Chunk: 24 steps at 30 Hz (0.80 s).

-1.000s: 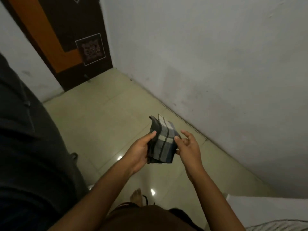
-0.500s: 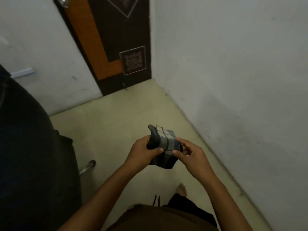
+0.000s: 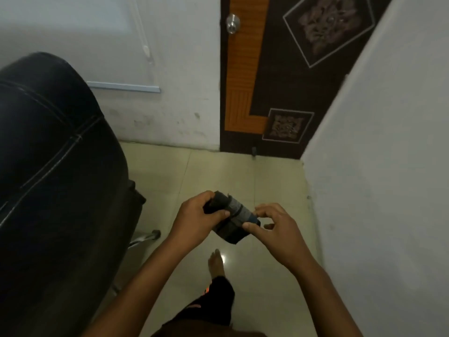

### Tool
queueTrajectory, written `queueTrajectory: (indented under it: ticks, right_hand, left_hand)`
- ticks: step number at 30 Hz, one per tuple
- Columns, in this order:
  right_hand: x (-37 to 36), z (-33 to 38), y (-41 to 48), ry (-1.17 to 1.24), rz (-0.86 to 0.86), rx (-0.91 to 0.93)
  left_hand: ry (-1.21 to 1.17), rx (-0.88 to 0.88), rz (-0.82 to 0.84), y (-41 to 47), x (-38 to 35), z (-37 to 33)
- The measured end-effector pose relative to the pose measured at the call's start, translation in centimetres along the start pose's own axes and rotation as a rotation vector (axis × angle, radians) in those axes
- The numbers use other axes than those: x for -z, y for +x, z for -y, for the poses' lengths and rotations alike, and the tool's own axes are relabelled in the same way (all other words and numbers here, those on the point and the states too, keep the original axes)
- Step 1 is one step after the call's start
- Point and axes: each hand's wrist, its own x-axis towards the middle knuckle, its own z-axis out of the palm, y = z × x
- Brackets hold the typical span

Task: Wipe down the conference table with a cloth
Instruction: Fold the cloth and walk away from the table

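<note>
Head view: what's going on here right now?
A person stands on a tiled floor near a door, holding a folded checked cloth in both hands. The left hand grips one end; the right hand pinches the other. A black chair is at the left. No table is in view, so wiping has not begun.
</note>
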Motion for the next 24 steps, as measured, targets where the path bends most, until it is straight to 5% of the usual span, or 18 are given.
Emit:
queueTrajectory:
  ticks: [9,14,24]
  right_hand:
    - [2.5,4.9,19.3,0.195,0.053,0.060]
    - [-0.2,8.2,29.0,0.409,0.030,-0.008]
    - [-9.3,13.2,51.0,0.329,0.285,-0.035]
  left_hand:
    - [-0.028,-0.117,-0.104,17.9,3.9,-1.5]
    - [-0.370,0.047,-0.185,25.4,7.1,-2.2]
    - [-0.535,0.144,-0.463,37.3,14.1,1.2]
